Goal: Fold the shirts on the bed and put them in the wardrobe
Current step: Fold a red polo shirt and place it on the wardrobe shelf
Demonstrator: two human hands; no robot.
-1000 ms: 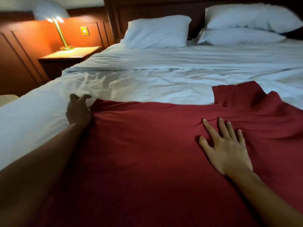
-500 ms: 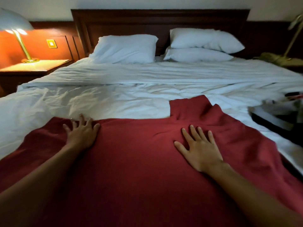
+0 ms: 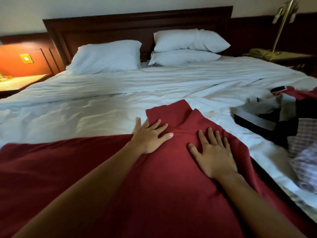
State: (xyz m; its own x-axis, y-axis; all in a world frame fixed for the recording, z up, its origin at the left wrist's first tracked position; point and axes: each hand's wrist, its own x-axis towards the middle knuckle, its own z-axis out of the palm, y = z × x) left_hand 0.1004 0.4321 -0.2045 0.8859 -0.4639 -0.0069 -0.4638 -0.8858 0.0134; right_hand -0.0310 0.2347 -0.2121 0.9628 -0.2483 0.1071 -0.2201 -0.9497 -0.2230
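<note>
A dark red shirt (image 3: pixel 154 186) lies spread flat across the near part of the white bed (image 3: pixel 85 110), one folded part reaching toward the pillows. My left hand (image 3: pixel 151 134) rests flat on that far part, fingers straight, some of them over the cloth's edge on the sheet. My right hand (image 3: pixel 214 152) presses flat on the red cloth just to the right of it, fingers spread. Neither hand grips anything. The wardrobe is out of sight.
A heap of other clothes (image 3: pixel 283 121), dark, grey and checked, lies at the bed's right edge. Several white pillows (image 3: pixel 106 55) lean on the dark headboard. A lit bedside table (image 3: pixel 20 83) stands left; a brass lamp (image 3: pixel 281 26) and a phone stand right.
My left hand slid right across the red shirt from its left edge to beside my right hand. The view swung right, bringing the clothes heap into sight.
</note>
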